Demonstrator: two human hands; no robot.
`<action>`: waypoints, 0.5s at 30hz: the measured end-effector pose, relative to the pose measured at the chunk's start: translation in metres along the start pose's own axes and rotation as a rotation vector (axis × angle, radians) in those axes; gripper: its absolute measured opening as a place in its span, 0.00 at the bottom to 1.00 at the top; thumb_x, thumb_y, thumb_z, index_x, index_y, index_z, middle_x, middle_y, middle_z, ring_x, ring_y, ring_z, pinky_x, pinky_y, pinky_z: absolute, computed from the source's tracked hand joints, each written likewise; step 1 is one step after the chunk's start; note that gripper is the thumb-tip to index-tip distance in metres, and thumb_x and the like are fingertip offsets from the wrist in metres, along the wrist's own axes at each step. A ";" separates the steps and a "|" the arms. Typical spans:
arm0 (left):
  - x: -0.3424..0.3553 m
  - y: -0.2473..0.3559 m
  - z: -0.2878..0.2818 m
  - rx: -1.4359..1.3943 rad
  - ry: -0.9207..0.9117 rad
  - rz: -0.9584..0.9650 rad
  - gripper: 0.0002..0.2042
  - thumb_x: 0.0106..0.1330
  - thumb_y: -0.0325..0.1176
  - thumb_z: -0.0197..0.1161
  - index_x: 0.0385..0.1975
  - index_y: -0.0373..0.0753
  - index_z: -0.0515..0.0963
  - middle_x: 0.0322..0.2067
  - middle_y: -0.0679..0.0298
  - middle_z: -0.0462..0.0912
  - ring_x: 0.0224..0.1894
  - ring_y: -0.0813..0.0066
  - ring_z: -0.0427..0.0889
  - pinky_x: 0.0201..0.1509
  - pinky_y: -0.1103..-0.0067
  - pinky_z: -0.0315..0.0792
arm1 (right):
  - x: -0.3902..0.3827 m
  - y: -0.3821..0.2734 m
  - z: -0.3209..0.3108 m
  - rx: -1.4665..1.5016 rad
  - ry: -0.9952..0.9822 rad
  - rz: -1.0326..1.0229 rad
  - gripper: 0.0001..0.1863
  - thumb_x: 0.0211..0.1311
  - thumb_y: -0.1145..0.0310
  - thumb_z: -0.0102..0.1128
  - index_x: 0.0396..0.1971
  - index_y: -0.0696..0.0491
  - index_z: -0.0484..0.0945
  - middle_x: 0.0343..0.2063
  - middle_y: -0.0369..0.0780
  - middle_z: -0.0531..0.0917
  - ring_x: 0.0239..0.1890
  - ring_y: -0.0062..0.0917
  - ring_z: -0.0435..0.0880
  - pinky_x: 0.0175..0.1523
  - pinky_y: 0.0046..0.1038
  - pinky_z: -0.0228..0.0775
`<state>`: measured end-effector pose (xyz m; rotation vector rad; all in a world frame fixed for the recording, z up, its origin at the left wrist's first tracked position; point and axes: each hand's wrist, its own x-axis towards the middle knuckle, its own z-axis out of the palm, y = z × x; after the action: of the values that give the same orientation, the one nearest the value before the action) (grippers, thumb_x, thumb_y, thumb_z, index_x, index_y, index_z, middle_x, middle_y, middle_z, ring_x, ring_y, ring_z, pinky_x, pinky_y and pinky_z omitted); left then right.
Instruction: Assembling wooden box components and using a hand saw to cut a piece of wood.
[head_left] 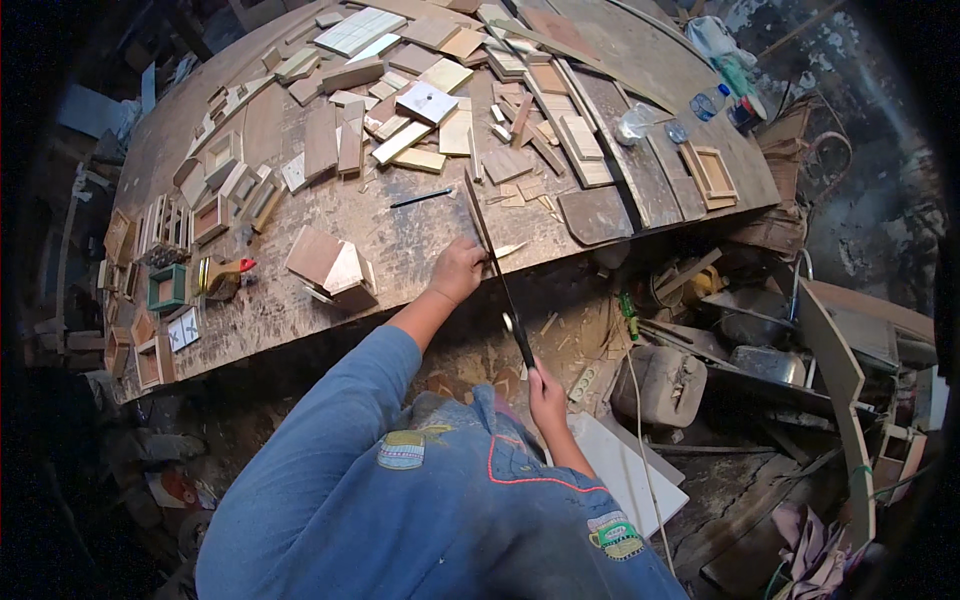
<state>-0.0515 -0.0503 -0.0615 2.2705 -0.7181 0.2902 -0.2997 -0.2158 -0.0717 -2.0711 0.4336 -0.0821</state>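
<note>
My right hand [548, 398] is closed on the black handle of a handsaw [522, 343]. Its long blade runs forward past the workbench's near edge. At that edge my left hand [458, 267] is closed, its fingertips on a thin pale wooden piece [508, 248] that lies against the blade; part of this piece is hidden by hand and saw. A dark pencil-like rod [420, 198] lies beyond my left hand. Left of it on the workbench [250, 315] stand joined wooden pieces [325, 262].
Wood offcuts [430, 102] and small boxes [210, 217] cover much of the bench, with a paintbrush [222, 275], bottles [708, 100] and long boards [600, 130]. Below the bench at right are a jerrycan [665, 385], a cord, a power strip [582, 382] and a leaning board [840, 370].
</note>
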 end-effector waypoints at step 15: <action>-0.001 0.007 0.005 0.006 -0.022 -0.102 0.04 0.47 0.26 0.64 0.24 0.41 0.79 0.27 0.59 0.76 0.37 0.58 0.76 0.40 0.67 0.74 | 0.036 -0.022 0.021 0.221 -0.012 0.045 0.20 0.68 0.62 0.49 0.56 0.55 0.71 0.22 0.31 0.72 0.25 0.14 0.68 0.33 0.19 0.64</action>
<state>-0.0563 -0.0578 -0.0608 2.3102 -0.6101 0.2194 -0.2549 -0.2006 -0.0679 -1.8436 0.4432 -0.0867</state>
